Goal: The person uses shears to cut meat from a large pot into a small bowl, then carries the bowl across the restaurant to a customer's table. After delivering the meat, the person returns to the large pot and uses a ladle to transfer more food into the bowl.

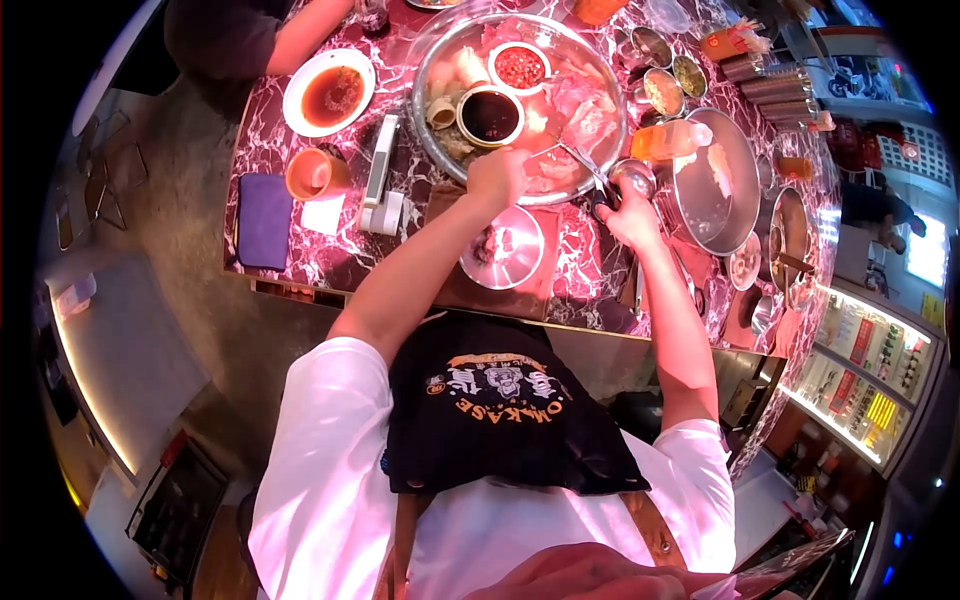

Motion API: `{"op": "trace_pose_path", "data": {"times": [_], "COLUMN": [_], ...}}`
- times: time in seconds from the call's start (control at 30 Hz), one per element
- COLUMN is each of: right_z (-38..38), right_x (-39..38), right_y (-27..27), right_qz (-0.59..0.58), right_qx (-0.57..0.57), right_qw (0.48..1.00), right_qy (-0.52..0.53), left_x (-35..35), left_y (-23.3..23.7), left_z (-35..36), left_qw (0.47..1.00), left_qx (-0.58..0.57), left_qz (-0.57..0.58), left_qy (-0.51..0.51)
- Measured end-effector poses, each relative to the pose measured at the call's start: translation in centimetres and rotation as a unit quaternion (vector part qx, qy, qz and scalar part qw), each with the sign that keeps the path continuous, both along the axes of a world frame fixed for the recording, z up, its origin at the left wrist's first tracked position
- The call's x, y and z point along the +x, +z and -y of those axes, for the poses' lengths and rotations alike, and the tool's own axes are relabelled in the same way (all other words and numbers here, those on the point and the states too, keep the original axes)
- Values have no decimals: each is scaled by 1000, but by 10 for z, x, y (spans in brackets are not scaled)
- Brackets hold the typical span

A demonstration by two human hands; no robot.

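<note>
My right hand [630, 212] is closed around the dark handles of a pair of scissors [594, 174], whose blades point up and left over a large round metal tray [421, 112]. My left hand [498, 176] is closed at the tray's near rim; what its fingers hold, if anything, I cannot make out. Raw meat [590, 118] in pale pink slices lies in the tray. Also in it stand a bowl of chopped red chili [519, 67] and a bowl of dark sauce [490, 114]. Just below my left hand sits a small metal plate [520, 262] with some scraps on it.
A metal pan [745, 190] stands at right, with a bottle of orange liquid [665, 141] beside it. At left are a white bowl of brown broth [333, 93], an orange cup [312, 174] and a purple cloth [263, 222]. Another person's arm [310, 35] rests at the far left.
</note>
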State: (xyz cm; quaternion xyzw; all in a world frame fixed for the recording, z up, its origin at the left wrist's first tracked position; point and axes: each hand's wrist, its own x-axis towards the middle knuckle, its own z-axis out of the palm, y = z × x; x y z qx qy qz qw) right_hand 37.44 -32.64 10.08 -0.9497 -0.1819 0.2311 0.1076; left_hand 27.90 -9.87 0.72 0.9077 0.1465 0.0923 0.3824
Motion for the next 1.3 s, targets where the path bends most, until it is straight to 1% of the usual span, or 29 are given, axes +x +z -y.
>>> {"op": "trace_pose_path", "data": {"times": [0.07,0.13,0.17,0.3,0.4,0.47,0.53,0.57,0.6,0.63,0.67,0.7,0.73,0.8,0.83,0.87,0.93,1.0,1.03,1.1,1.17,1.2,1.27,1.3], "right_z": [2,7,8,10,35,64,78,76,70,63,61,59,52,35,26,18,20,29,36,50,62,57,43,43], "right_x": [0,-2,-2,-4,-12,-23,-49,-64,-80,-97,-111,-124,-138,-164,-177,-188,-205,-211,-215,-218,-221,-228,-242,-246], "right_y": [1,1,-4,-8,-1,4,30,51,72,84,80,74,71,65,61,57,42,35,31,33,40,51,78,77], "right_qz": [-8,27,35,39,26,48,52,20,-14,-7,-12,18,48,61,43,24,15,-76,-53,-45,-47,-46,39,81], "right_qx": [11,15,37,42,30,53,68,59,49,26,25,40,55,55,34,12,26,20,60,59,47,48,-18,-17], "right_qw": [1000,1000,999,998,999,997,996,997,995,996,996,998,997,996,998,999,999,996,996,997,998,998,997,989], "right_qy": [-3,6,4,21,23,21,-20,-51,-84,-88,-90,-49,-9,41,40,41,36,29,35,30,15,19,69,118], "left_x": [-1,-3,-3,-4,-11,-20,-38,-53,-67,-83,-101,-120,-138,-171,-187,-201,-225,-239,-244,-248,-248,-247,-243,-241], "left_y": [-1,-1,-1,-4,1,7,9,19,24,28,32,43,51,60,54,48,41,31,27,25,26,23,15,16], "left_z": [0,2,5,9,10,9,6,1,-2,-2,-2,-3,-3,-2,-2,-3,-5,-7,-8,-13,-17,-19,-19,-19], "left_qw": [1000,998,998,999,998,998,992,993,993,993,993,997,997,996,996,996,995,995,994,993,994,993,979,969], "left_qx": [-8,-50,-50,-33,-32,-32,-55,-19,-19,1,21,60,60,73,69,67,94,94,102,111,89,90,116,135], "left_qz": [5,29,31,43,53,60,113,116,114,117,119,33,29,-11,16,13,3,16,9,5,61,61,167,205], "left_qy": [3,-2,-2,-4,-3,-8,12,-5,-5,-7,-8,-38,-42,-50,-50,-51,-39,-41,-45,-44,-37,-33,-32,-25]}}
